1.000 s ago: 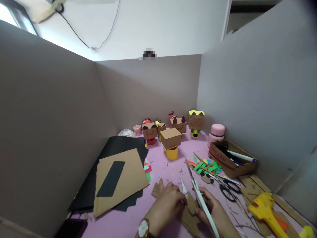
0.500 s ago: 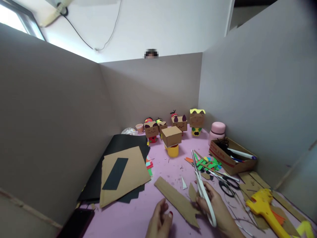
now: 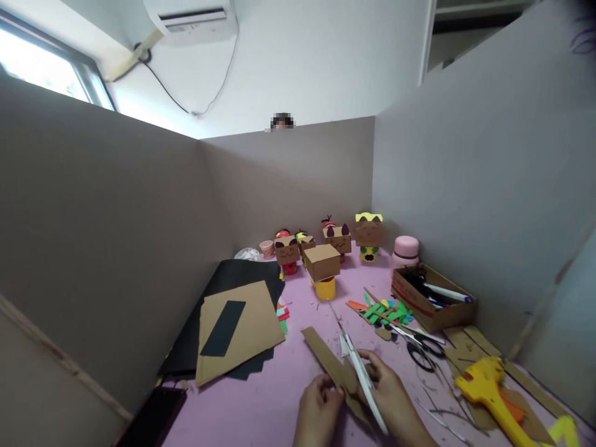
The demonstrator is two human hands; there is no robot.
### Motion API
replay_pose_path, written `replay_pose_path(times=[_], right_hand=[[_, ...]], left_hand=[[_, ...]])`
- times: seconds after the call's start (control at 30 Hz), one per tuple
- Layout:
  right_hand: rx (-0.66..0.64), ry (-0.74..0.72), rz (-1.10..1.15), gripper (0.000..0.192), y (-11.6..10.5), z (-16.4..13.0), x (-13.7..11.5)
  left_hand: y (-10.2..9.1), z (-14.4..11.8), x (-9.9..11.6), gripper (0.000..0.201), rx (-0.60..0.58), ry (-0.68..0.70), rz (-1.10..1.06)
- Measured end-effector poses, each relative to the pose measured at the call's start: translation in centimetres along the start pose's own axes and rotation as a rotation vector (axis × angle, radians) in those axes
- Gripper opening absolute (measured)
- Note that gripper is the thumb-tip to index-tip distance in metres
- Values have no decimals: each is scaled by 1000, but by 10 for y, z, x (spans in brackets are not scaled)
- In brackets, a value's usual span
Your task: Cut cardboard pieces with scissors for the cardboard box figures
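Note:
A long brown cardboard strip [image 3: 321, 351] lies on the pink table, slanting from the middle toward me. My left hand [image 3: 319, 406] pinches its near end from the left. My right hand [image 3: 395, 400] grips white-handled scissors [image 3: 356, 363], their blades pointing up and away over the strip. A small pointed cardboard scrap lies hidden or blurred near the blades.
A brown sheet with a black rectangle [image 3: 235, 329] rests on black paper at left. Cardboard box figures [image 3: 321, 261] stand at the back, with a pink bottle [image 3: 405, 250]. A box of pens [image 3: 431, 298], black scissors [image 3: 421, 351], coloured paper scraps [image 3: 384, 308] and a yellow glue gun [image 3: 488, 394] are at right. Grey partitions surround the table.
My left hand came back to the cardboard strip and took hold of its near end. The scissors swung left over the strip. The camera tilted up slightly.

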State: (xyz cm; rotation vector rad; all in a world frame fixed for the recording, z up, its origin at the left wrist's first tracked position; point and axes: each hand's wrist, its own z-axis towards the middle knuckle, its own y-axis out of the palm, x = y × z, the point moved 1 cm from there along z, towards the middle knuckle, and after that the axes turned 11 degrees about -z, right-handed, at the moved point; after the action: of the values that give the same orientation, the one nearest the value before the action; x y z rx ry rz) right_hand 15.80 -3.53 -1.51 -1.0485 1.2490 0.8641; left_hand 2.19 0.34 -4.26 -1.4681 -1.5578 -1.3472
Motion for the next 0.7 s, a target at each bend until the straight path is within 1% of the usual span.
replay_pose_path(times=[0.03, 0.1, 0.17, 0.27, 0.37, 0.43, 0.53, 0.7], right_hand=[[-9, -4, 5, 45, -1, 1, 0], [-29, -4, 23, 45, -4, 3, -2], [-41, -8, 46, 44, -10, 5, -5], [-22, -37, 75, 45, -20, 8, -12], [-32, -52, 76, 46, -23, 6, -18], [-64, -58, 59, 44, -19, 3, -22], [-103, -75, 3, 44, -12, -1, -24], [-128, -60, -37, 44, -8, 1, -17]], left_hand=[[2, -1, 1, 25, -17, 28, 11], [6, -2, 6, 22, -40, 70, 15], [8, -2, 13, 24, -65, 99, -3], [9, 0, 24, 29, -121, 129, -63], [10, 2, 28, 33, -192, 130, -129], [10, 3, 26, 36, -230, 123, -164], [9, 7, 17, 38, -263, 109, -204], [6, 10, 5, 36, -278, 70, -271]])
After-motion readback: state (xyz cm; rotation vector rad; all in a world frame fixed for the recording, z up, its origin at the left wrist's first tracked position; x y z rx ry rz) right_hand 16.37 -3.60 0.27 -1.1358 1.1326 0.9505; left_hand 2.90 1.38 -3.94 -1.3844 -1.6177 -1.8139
